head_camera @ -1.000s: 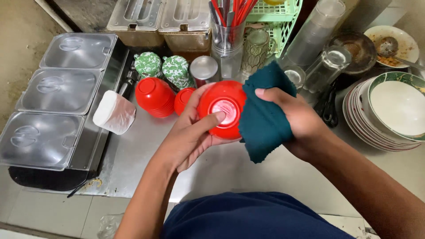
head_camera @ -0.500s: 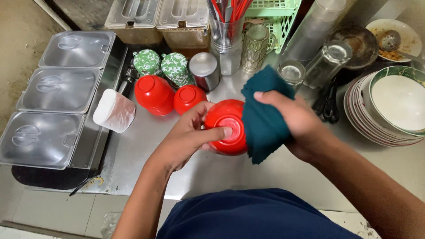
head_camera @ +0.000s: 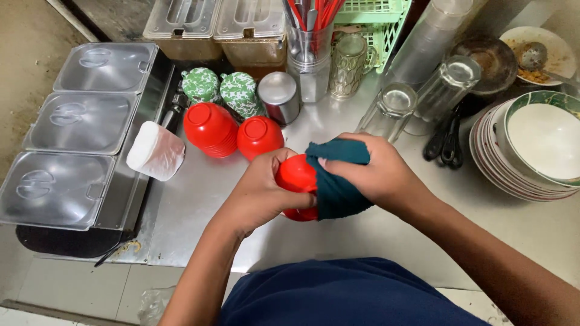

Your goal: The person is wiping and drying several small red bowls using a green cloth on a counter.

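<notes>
My left hand (head_camera: 260, 193) is wrapped around a red bowl (head_camera: 297, 180), fingers curled over its near side, holding it up just above the steel surface (head_camera: 199, 199) in front of my chest. My right hand (head_camera: 377, 175) grips a dark teal cloth (head_camera: 335, 190) and presses it against the bowl's right side, so the bowl sits squeezed between my two hands, the cloth covering the part that faces my right palm. Both hands are closed on what they hold, touching each other's load with only the bowl between them. Just beyond my left hand, two more red bowls (head_camera: 210, 128) stand upside down on the surface, side by side, with two green patterned cups (head_camera: 240, 93) and a small steel tin (head_camera: 278, 96) behind them. To the left lie three lidded steel containers (head_camera: 81, 124) in a row, and a white plastic cup (head_camera: 154, 151) on its side near them. Beyond my right hand stand upturned clear glasses (head_camera: 391, 108), and further right a stack of plates (head_camera: 504, 175) topped by a white bowl with a green rim (head_camera: 547, 142).
</notes>
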